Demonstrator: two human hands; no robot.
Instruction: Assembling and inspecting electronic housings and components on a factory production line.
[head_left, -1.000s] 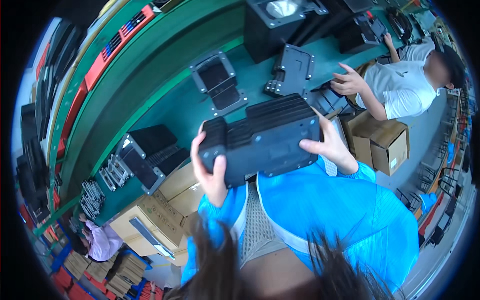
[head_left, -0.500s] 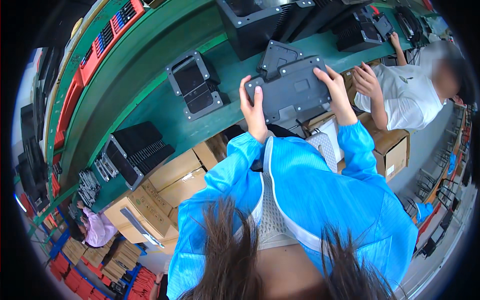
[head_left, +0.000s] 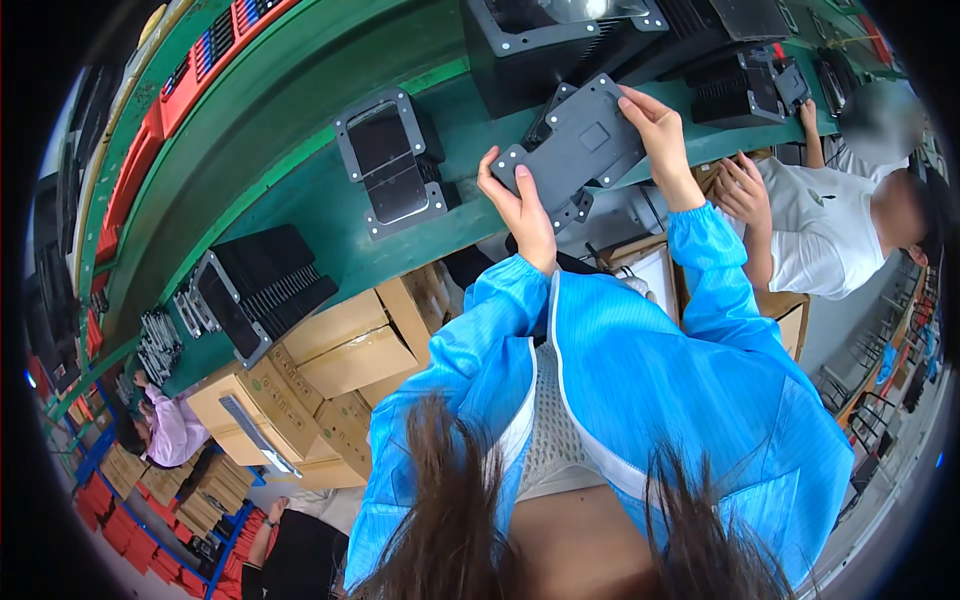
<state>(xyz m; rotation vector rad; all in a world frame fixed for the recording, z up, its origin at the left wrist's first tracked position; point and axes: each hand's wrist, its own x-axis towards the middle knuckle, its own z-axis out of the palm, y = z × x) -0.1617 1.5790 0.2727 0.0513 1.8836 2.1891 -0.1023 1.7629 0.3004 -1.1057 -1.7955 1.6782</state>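
Both my hands hold up a flat dark grey plastic panel (head_left: 585, 140) with notched edges and small white dots near its corners. My left hand (head_left: 525, 215) grips its left end, thumb on the face and fingers behind. My right hand (head_left: 657, 135) holds the upper right end, fingers curled at the edge. The panel slants, right end higher, above the near edge of the green bench (head_left: 470, 155). Part of another dark notched piece (head_left: 562, 95) shows behind it. To the left on the bench lies a stack of black framed panels (head_left: 390, 150) with glossy faces.
A tall black stack (head_left: 545, 60) stands beyond my hands. Another panel stack (head_left: 265, 285) sits at the bench's left, above cardboard boxes (head_left: 340, 340). Red trays (head_left: 200, 85) of pens line the shelf. Close on my right is a co-worker in a white shirt (head_left: 805, 225).
The panel has turned in my hands, its right end rising and its left end staying low. My right hand has moved up slightly. The surroundings have shifted a little in view.
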